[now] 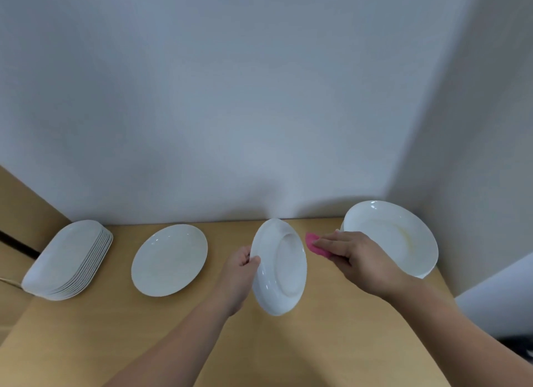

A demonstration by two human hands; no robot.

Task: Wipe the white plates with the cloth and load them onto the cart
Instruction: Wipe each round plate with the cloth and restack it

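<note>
My left hand (pixel 240 267) grips the left rim of a white plate (pixel 281 271), held nearly on edge above the wooden table (pixel 173 343) with its underside towards me. My right hand (pixel 353 255) holds a pink cloth (pixel 314 245) just right of that plate's upper rim; whether the cloth touches the plate I cannot tell. A single white plate (pixel 170 259) lies flat on the table to the left. A stack of white plates (pixel 395 236) stands at the back right corner, behind my right hand.
A stack of several oblong white dishes (pixel 67 259) sits at the table's left edge. A grey wall (pixel 259 98) runs along the back and the right side. No cart is in view.
</note>
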